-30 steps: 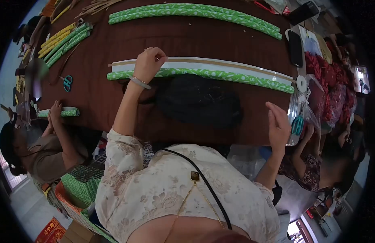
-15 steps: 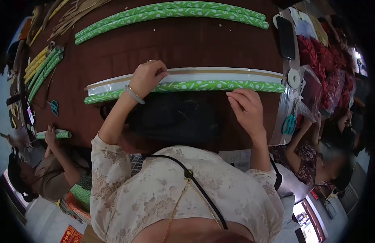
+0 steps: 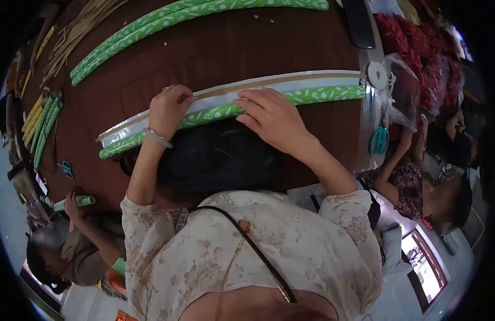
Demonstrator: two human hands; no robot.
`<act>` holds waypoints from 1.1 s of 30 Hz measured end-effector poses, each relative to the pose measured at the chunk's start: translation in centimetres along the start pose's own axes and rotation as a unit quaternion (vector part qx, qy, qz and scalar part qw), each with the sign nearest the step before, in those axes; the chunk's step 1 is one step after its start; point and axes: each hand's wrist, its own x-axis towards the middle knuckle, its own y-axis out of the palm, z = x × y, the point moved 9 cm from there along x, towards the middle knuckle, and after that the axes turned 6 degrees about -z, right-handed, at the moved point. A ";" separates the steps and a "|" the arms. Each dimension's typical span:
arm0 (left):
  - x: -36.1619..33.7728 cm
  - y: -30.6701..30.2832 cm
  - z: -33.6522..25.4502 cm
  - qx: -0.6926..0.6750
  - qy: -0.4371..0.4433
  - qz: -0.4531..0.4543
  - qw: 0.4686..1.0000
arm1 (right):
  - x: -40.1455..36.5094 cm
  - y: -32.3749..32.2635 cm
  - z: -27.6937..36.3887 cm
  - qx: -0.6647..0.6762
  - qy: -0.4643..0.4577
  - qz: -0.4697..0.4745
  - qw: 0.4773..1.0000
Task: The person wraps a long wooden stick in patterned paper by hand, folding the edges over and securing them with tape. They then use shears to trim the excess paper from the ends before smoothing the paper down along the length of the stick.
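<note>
A long green patterned roll (image 3: 317, 95) lies across the dark brown table (image 3: 226, 48), beside a white strip with a tan band (image 3: 290, 81). My left hand (image 3: 170, 109) presses down on the roll and the white strip near their left part. My right hand (image 3: 271, 117) lies flat on the roll near its middle, fingers spread over it. A black bag (image 3: 220, 158) sits on the table just in front of my chest, under both forearms.
Two more long green rolls (image 3: 167, 18) lie at the far side. Shorter green and yellow rolls (image 3: 41, 125) and scissors (image 3: 67, 169) are at the left, teal scissors (image 3: 379, 140) and a tape roll (image 3: 375, 75) at the right. Other people sit left and right.
My right hand came up from the table's near edge, reached the green roll and slid left along it toward my left hand. The view tilted, so the table looks rotated.
</note>
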 end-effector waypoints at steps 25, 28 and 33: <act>0.1 0.1 0.5 -0.014 -0.004 -0.008 1.000 | -3.1 -2.5 -6.6 -0.174 0.034 0.067 0.982; 0.0 -0.1 0.3 -0.008 -0.005 -0.010 1.000 | -4.7 -5.6 -9.6 -0.200 0.062 0.074 0.975; 0.1 -0.1 0.4 0.003 -0.008 -0.002 1.000 | -8.0 -10.7 -15.8 -0.226 0.178 0.076 0.955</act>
